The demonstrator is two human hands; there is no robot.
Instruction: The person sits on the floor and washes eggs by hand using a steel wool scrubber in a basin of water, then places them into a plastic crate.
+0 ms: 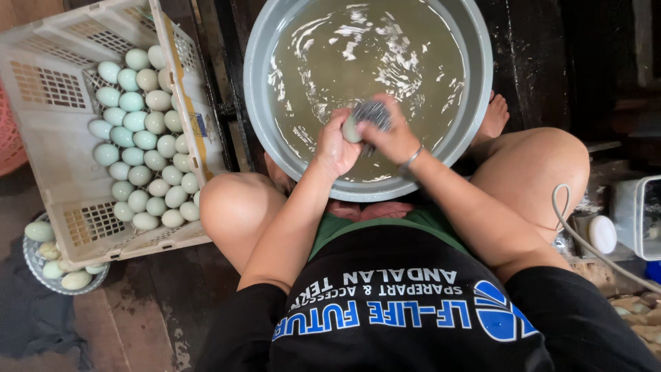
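My left hand (335,146) grips a pale green egg (350,129) over the near edge of a big grey basin (265,41) of murky water. My right hand (392,136) presses a dark steel scouring pad (372,112) against that egg. Both hands meet above the water, close to the basin's near rim. A thin bracelet sits on my right wrist.
A tilted white plastic crate (51,96) at left holds several pale green eggs (141,141). A small mesh bowl (34,258) with a few more eggs sits under its corner. My bare knees flank the basin. A clear container (637,213) and a white cord (571,227) lie at right.
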